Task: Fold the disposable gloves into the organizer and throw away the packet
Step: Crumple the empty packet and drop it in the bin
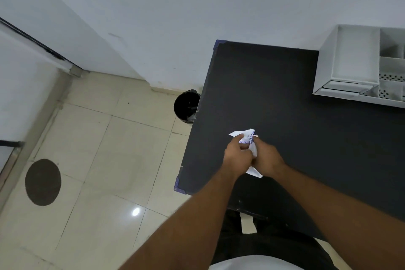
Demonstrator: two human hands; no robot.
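Observation:
A crumpled white packet with purple print is squeezed between both my hands above the left part of the black table. My left hand grips its left side and my right hand grips its right side, fingers closed on it. One end of the packet sticks out below my hands. The white organizer stands at the table's far right, with a flat pale folded thing in its front left slot. I cannot tell whether that is gloves.
A black bin with a dark liner stands on the tiled floor just left of the table's edge. A round dark mat lies on the floor at the left. White walls run behind the table.

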